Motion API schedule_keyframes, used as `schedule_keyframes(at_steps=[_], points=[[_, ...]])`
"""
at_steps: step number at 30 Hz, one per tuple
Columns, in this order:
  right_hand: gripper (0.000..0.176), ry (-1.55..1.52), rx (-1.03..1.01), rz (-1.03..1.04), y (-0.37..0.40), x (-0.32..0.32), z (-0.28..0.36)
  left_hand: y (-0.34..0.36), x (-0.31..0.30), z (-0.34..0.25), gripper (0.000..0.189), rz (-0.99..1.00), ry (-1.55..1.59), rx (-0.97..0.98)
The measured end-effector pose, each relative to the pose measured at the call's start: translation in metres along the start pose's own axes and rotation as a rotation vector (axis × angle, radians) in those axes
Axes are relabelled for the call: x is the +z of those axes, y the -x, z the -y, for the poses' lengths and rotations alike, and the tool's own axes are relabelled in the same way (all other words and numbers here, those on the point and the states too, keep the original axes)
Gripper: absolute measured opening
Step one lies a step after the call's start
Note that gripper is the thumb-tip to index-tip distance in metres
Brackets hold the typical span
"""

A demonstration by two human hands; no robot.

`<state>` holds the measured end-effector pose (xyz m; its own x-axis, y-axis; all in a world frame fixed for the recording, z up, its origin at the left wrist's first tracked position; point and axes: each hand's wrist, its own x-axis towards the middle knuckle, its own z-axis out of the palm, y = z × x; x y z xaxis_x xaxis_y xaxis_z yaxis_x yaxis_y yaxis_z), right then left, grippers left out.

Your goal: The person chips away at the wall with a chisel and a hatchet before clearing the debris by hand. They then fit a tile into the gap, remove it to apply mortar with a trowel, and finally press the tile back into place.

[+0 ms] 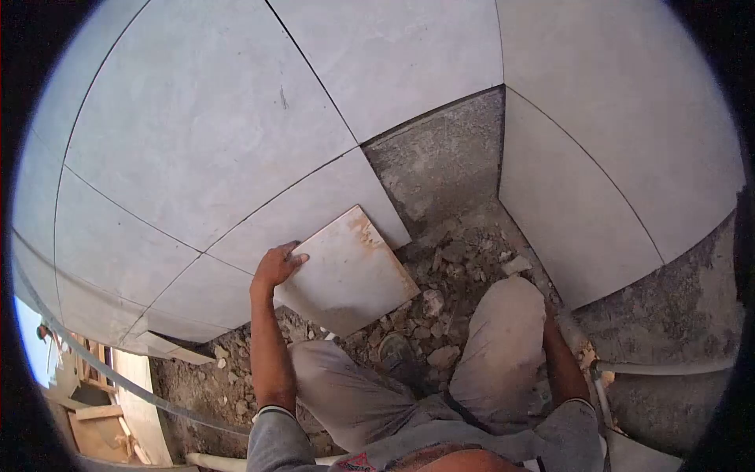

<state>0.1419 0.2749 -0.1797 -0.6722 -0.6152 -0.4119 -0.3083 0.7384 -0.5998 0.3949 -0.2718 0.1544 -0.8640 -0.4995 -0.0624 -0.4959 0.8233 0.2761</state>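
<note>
My left hand point(279, 266) is closed on the upper left edge of a loose pale tile point(346, 271), thumb on its face. The tile stands tilted in front of the lower wall tiles, above the rubble, with brownish stains near its top corner and right edge. Behind it, a set wall tile point(377, 197) shows in part. To the right of that is a bare grey patch of wall point(440, 149) beside the corner. My right forearm point(563, 362) reaches down past my right knee, which hides the right hand's fingers.
Broken stones and rubble point(444, 315) cover the ground around my feet. Large tiles on the right wall point(582, 197) meet the corner. A pipe point(668, 367) runs along the right, and a curved grey hose point(141, 393) crosses at left near wooden boards point(98, 433).
</note>
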Motion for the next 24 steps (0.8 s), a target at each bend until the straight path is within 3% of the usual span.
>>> schedule_keyframes(at_steps=[3, 5, 7, 8, 9, 12, 14, 16, 20, 24], points=[[0.041, 0.056, 0.004, 0.036, -0.006, -0.011, 0.021, 0.003, -0.003, -0.011, 0.051, 0.042, -0.034, 0.016], [0.04, 0.039, -0.028, -0.043, -0.024, -0.045, 0.058, 0.006, -0.008, -0.023, 0.052, 0.064, -0.038, 0.027], [0.04, -0.233, -0.16, -0.227, -0.026, -0.102, 0.131, 0.006, -0.008, -0.031, 0.052, 0.09, -0.044, 0.036], [0.038, -0.502, -0.324, -0.323, -0.011, -0.132, 0.18, 0.004, -0.007, -0.034, 0.052, 0.105, -0.088, -0.008], [0.039, -0.65, -0.477, -0.294, -0.016, -0.155, 0.216, 0.003, -0.007, -0.035, 0.053, 0.12, -0.133, -0.052], [0.045, -0.956, -0.68, 0.008, -0.01, -0.199, 0.329, -0.002, -0.009, -0.035, 0.054, 0.162, -0.08, -0.119], [0.043, -1.113, -0.7, 0.23, -0.035, -0.199, 0.375, -0.007, -0.006, -0.028, 0.054, 0.149, -0.076, -0.127], [0.037, -1.275, -0.76, 0.291, -0.072, -0.182, 0.409, -0.009, -0.002, -0.023, 0.055, 0.143, -0.077, -0.136], [0.027, -1.474, -0.54, 0.137, -0.081, -0.164, 0.482, -0.006, -0.005, -0.028, 0.058, 0.093, -0.121, -0.098], [0.011, -1.653, -0.448, 0.009, -0.061, -0.158, 0.495, -0.007, -0.001, -0.025, 0.058, 0.075, -0.071, -0.105]])
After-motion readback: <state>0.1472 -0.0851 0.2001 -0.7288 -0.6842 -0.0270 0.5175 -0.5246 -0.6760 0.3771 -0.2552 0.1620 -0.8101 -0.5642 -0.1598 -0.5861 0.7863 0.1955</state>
